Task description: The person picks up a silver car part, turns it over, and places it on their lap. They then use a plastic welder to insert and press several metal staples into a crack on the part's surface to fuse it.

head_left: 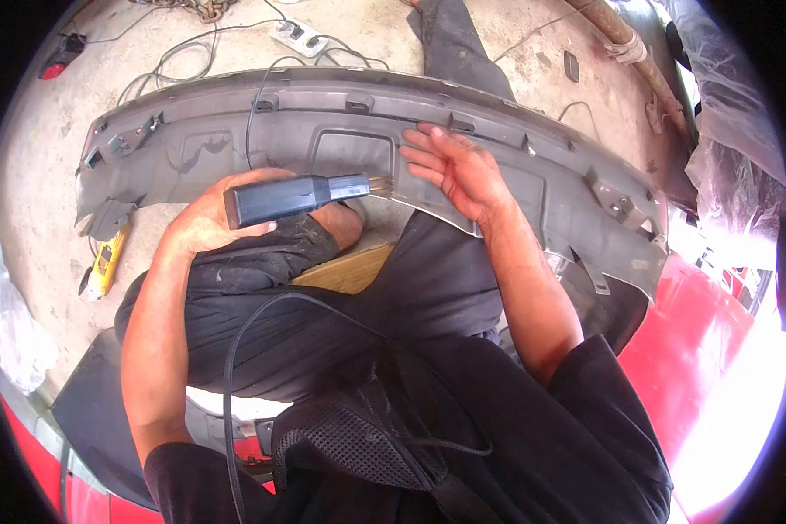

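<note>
My left hand (203, 217) is wrapped round the dark blue body of a hot stapler (275, 200), a corded tool with thin brass-coloured prongs pointing right. The prongs are close to the near edge of a grey car bumper (262, 140), which lies inner side up across my legs. My right hand (457, 170) hovers over the bumper's middle, right of the prongs, with its fingers stretched out and the palm partly turned towards the tool. Nothing shows in those fingers. A black cable runs from the tool over the bumper.
A white power strip (299, 37) with cables lies on the concrete floor behind the bumper. A yellow power tool (106, 260) is at the left. Red car panels (686, 323) stand at the right, below plastic sheeting (738, 131). A dark trouser leg (458, 44) extends beyond the bumper.
</note>
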Demonstrator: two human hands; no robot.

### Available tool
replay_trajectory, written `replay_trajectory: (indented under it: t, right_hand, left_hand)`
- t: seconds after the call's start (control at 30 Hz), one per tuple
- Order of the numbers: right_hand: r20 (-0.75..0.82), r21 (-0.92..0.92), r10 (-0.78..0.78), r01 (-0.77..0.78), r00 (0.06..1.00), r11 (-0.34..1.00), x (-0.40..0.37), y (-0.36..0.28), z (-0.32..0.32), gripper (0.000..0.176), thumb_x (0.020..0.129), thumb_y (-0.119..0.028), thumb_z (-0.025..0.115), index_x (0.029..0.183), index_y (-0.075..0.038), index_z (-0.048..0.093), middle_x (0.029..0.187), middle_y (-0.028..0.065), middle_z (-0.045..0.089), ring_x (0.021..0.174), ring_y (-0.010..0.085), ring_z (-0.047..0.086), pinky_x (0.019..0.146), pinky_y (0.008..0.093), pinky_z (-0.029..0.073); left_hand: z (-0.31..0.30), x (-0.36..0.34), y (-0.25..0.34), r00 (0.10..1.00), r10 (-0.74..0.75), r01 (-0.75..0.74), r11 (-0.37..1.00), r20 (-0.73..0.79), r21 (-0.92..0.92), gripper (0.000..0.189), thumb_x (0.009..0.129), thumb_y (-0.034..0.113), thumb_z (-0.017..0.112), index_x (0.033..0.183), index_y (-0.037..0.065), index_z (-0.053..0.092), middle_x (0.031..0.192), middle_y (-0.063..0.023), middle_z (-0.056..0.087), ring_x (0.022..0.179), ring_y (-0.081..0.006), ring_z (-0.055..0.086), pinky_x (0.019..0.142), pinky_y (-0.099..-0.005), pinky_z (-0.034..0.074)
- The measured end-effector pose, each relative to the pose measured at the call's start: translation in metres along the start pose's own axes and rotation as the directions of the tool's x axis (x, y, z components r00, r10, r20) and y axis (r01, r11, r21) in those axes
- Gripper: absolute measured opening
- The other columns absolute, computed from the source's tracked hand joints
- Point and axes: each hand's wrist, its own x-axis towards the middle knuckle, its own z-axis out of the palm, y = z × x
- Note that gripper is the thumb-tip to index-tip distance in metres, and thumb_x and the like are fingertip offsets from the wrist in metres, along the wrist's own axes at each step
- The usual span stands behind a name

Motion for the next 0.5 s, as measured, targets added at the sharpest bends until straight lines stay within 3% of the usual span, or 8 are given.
replay_trajectory:
  t: [0.5]
  right_hand:
    - [0.010, 0.003, -0.001, 0.001, 1.000, 1.000, 0.0010, 0.0013, -0.0022, 0.055, 0.103, -0.022, 0.049, 0.143, 0.010, 0.032, 0.140, 0.0238, 0.049, 0.121, 0.0311, 0.057, 0.095, 0.0365, 0.054]
  left_hand:
    - [-0.0004, 0.0001, 0.0005, 1.000, -0.005, 0.005, 1.000, -0.007, -0.023, 0.063, 0.074, 0.016, 0.077, 0.131, 0.004, 0.055, 0.125, -0.0126, 0.062, 0.116, -0.0225, 0.057, 0.104, -0.0353, 0.041]
